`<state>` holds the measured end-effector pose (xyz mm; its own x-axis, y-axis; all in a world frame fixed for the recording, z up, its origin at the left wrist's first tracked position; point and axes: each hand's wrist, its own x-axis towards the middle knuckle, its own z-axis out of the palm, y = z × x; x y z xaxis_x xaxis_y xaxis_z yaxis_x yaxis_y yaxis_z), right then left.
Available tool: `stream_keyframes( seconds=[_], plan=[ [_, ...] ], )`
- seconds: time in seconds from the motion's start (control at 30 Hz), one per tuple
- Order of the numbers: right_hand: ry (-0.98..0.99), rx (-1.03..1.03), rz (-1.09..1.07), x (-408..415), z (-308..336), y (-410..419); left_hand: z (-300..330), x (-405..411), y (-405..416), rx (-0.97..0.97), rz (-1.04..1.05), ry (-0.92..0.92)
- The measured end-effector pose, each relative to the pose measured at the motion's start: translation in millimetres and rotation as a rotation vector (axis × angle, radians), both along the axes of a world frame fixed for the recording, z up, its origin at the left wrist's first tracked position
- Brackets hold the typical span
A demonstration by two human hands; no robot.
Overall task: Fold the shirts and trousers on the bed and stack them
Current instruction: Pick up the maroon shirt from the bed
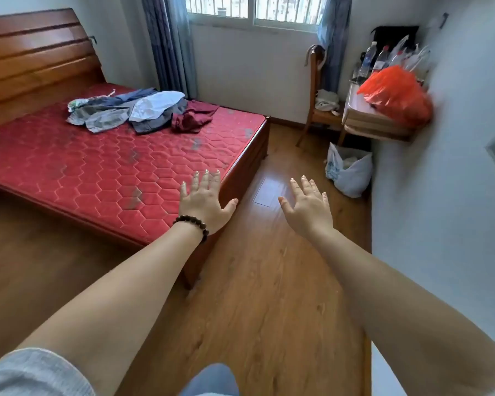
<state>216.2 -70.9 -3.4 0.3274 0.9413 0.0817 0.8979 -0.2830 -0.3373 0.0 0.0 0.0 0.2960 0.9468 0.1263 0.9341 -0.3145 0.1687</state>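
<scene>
A loose pile of clothes lies at the far end of the red quilted mattress (103,167): grey and blue garments (112,114), a pale blue-white piece (157,105) on top, and a crumpled dark red garment (193,118) at its right. My left hand (203,202), with a bead bracelet on the wrist, is stretched out with fingers spread over the near corner of the bed. Over the wooden floor my right hand (307,205) is held out with fingers spread. Neither hand holds anything, and both are far from the clothes.
A wooden headboard (37,52) stands at the far left. Right of the bed are a wooden chair (319,110), a desk with bottles and an orange bag (396,94), and a white plastic bag (350,170) on the floor. A white wall runs along the right.
</scene>
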Motion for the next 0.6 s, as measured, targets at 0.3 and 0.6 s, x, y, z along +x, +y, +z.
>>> stream_keyframes(
  seconds=[0.3,0.6],
  plan=[
    [-0.021,-0.107,-0.029,51,-29,83,-36,51,90,-0.077,-0.040,0.067],
    [-0.013,-0.110,-0.122,118,-27,279,-38,121,292,-0.119,-0.075,0.068]
  ],
)
